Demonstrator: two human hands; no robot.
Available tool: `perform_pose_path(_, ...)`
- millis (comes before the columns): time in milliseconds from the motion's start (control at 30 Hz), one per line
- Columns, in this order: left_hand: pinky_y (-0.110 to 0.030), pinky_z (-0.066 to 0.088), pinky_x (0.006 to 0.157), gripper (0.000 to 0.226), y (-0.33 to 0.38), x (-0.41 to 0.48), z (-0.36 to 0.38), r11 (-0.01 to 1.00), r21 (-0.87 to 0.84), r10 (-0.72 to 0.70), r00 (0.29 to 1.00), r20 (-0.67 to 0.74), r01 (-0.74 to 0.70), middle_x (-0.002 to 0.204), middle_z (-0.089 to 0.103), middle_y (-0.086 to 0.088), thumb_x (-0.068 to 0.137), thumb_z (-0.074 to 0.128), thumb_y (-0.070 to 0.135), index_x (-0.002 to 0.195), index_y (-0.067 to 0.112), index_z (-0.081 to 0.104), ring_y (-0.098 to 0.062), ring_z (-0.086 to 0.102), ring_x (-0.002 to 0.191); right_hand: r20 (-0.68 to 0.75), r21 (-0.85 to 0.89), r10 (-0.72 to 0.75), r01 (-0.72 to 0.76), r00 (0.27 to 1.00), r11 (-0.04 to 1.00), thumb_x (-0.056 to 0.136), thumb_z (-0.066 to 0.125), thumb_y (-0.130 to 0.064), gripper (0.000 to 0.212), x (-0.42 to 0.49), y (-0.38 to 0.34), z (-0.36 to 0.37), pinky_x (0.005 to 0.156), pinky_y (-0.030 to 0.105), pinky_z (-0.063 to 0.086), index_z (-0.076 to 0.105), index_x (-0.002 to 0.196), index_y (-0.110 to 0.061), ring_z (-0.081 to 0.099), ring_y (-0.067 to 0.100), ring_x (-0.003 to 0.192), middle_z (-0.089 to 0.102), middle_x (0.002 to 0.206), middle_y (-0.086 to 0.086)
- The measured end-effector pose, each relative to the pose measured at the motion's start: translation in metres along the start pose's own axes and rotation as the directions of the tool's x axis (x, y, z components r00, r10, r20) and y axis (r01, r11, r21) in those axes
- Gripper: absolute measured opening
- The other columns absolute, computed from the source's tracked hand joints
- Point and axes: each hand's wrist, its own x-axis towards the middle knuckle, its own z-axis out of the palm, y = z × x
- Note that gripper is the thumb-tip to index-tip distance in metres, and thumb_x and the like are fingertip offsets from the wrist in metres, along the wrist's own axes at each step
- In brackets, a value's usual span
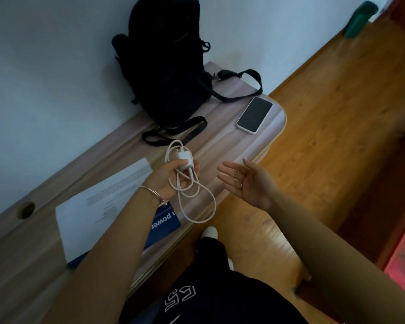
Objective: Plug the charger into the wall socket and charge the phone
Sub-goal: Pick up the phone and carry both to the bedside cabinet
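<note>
Left hand (171, 177) grips white charger (184, 160); cable (198, 202) loops dangle below, ends hard to make out. Right hand (244, 183) released, fingers spread, near charger. Phone (254, 114) screen-up on tabletop (225, 146) corner, beside backpack (166, 61) strap. Forearm partly hides paper (103, 202).

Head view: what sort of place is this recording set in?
Probably a room in a home, perhaps a bedroom or study: a wooden desk against a plain white wall, carrying a black backpack, a phone and printed paper, over a wood floor.
</note>
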Motion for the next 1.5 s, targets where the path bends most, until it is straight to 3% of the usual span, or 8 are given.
perform_pose_path(233,-0.026,0.057,0.058,0.017,0.0,0.063,0.051,0.997,0.025,-0.067,0.998,0.01,0.067,0.072,0.07,-0.011,0.087,0.051,0.009,0.096,-0.003,0.06,-0.016,0.068,0.062,-0.096,0.117,-0.019,0.031,0.995,0.993,0.095,0.042,-0.037,0.044,0.01,-0.039,-0.046,0.091,0.036,0.053,0.062,0.119,-0.007,0.066,0.025,0.108,0.067,0.121,0.012)
perform_pose_path(367,-0.025,0.056,0.057,0.018,0.007,0.115,0.079,0.992,0.071,-0.102,0.994,0.026,0.1,0.068,0.071,-0.007,0.078,0.062,0.014,0.073,0.002,0.073,-0.013,0.068,0.061,-0.147,0.119,-0.035,0.053,0.989,0.992,0.097,0.04,-0.038,0.042,0.025,-0.078,-0.067,0.09,0.036,0.051,0.065,0.113,-0.009,0.069,0.023,0.1,0.071,0.115,0.009)
perform_pose_path(467,-0.022,0.055,0.054,0.011,0.016,0.155,0.104,0.988,0.092,-0.131,0.991,0.035,0.127,0.063,0.07,-0.005,0.069,0.068,0.013,0.068,0.004,0.074,-0.011,0.067,0.058,-0.187,0.104,-0.041,0.061,0.981,0.993,0.098,0.038,-0.037,0.041,0.035,-0.114,-0.079,0.091,0.036,0.051,0.064,0.114,-0.01,0.068,0.023,0.103,0.071,0.115,0.009)
perform_pose_path(567,-0.02,0.054,0.052,0.018,0.025,0.187,0.121,0.979,0.086,-0.184,0.983,-0.003,0.184,0.059,0.069,-0.006,0.077,0.063,0.003,0.063,0.004,0.073,-0.01,0.066,0.054,-0.218,0.1,-0.017,0.04,0.976,0.994,0.099,0.036,-0.036,0.041,0.044,-0.147,-0.091,0.091,0.036,0.051,0.063,0.116,-0.01,0.067,0.024,0.106,0.071,0.116,0.009)
perform_pose_path(900,-0.023,0.054,0.052,0.011,0.051,0.251,0.133,0.946,0.302,-0.073,0.983,-0.171,0.123,0.065,0.072,-0.008,0.077,0.065,-0.003,0.088,-0.003,0.066,-0.012,0.069,0.057,-0.31,0.132,0.083,-0.044,0.947,0.99,0.099,0.039,-0.034,0.041,0.084,-0.194,-0.103,0.085,0.034,0.054,0.058,0.123,-0.007,0.065,0.025,0.108,0.068,0.119,0.011)
perform_pose_path(1100,-0.025,0.054,0.052,0.008,0.056,0.266,0.129,0.905,0.411,-0.01,0.972,-0.234,0.108,0.059,0.071,-0.007,0.072,0.071,0.002,0.073,0.008,0.066,-0.015,0.069,0.055,-0.374,0.187,0.155,-0.09,0.914,0.978,0.097,0.044,-0.031,0.04,0.106,-0.207,-0.104,0.081,0.035,0.052,0.052,0.125,-0.004,0.06,0.027,0.107,0.062,0.121,0.013)
perform_pose_path(1500,-0.025,0.054,0.051,0.018,0.054,0.279,0.137,0.907,0.354,-0.147,0.961,-0.236,0.226,0.065,0.073,-0.007,0.073,0.072,0.001,0.086,0.008,0.063,-0.015,0.072,0.063,-0.379,0.218,0.249,-0.175,0.891,0.96,0.1,0.038,-0.025,0.043,0.123,-0.218,-0.109,0.1,0.038,0.042,0.046,0.132,0.002,0.053,0.029,0.122,0.056,0.132,0.017)
